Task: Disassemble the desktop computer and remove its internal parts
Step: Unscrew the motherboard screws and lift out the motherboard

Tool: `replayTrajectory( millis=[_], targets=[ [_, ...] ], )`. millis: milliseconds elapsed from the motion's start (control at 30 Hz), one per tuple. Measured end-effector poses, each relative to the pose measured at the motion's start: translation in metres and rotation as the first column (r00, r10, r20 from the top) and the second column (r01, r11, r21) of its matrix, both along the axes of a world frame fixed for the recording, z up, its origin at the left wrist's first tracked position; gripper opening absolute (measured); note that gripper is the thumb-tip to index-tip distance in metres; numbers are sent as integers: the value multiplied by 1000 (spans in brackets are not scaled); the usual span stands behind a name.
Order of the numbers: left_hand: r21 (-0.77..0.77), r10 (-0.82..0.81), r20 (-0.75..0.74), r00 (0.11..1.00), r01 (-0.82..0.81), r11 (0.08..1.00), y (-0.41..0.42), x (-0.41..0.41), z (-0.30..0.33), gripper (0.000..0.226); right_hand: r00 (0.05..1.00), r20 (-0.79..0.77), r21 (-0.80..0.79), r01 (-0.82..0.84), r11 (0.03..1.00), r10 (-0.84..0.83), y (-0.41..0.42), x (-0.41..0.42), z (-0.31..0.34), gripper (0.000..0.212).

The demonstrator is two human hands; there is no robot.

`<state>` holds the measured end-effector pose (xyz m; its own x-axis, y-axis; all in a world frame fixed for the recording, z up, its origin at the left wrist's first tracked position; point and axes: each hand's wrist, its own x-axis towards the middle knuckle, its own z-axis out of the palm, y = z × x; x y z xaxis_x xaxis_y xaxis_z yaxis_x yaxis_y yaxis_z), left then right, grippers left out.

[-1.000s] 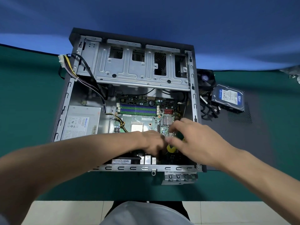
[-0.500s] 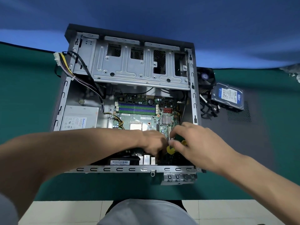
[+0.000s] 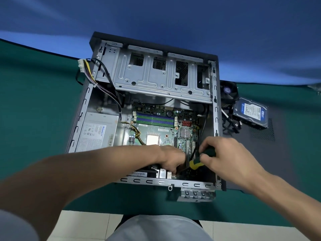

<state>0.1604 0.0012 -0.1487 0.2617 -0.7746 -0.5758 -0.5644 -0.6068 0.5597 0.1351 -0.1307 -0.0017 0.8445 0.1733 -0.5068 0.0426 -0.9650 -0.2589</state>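
An open desktop case (image 3: 215, 108) lies on its side on the green table. Inside, the green motherboard (image 3: 159, 129) shows its RAM slots, and a grey power supply (image 3: 97, 133) fills the left bay. My right hand (image 3: 231, 157) grips a green and yellow screwdriver (image 3: 196, 163) whose tip points down at the board's near edge. My left hand (image 3: 172, 160) is curled down by that tip, its fingertips hidden against the board, so what they pinch is unclear.
A blue-labelled hard drive (image 3: 250, 113) and a black fan (image 3: 228, 92) with loose cables lie on the dark side panel (image 3: 278, 153) right of the case. A white power connector (image 3: 80, 65) on a cable bundle hangs over the case's left wall. A bracket (image 3: 196, 194) sticks out at the near edge.
My right hand has drawn back a little to the right, and the screwdriver handle now shows more plainly. The view has shifted slightly. My left hand stays at the board's near edge.
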Motion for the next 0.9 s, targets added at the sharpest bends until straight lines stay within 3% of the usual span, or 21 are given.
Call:
replayTrajectory(
  millis=[267, 400, 500, 600, 700, 900],
  targets=[
    [35, 59, -73, 996, -56, 998, -2, -4, -4, 17, 998, 43, 23, 49, 999, -50, -7, 1, 9, 3],
    [20, 261, -244, 934, -264, 964, 7, -1, -7, 10, 995, 99, 32, 16, 999, -19, -14, 2, 14, 4],
    [31, 446, -328, 833, -462, 886, 16, 6, -8, 10, 979, 78, -107, -180, 978, 189, -15, 1, 16, 17],
    [55, 582, -343, 737, -603, 796, 25, 13, -3, 11, 914, 61, -332, -360, 872, 401, -3, 3, 16, 22],
    [30, 655, -349, 671, -690, 723, 33, 14, 5, 10, 860, -45, -483, -464, 742, 509, 14, 9, 16, 8],
    [-34, 808, -450, 380, -912, 409, 58, 8, 34, 8, 766, -303, -672, -594, 443, 567, 38, 3, 0, 23]
  ],
)
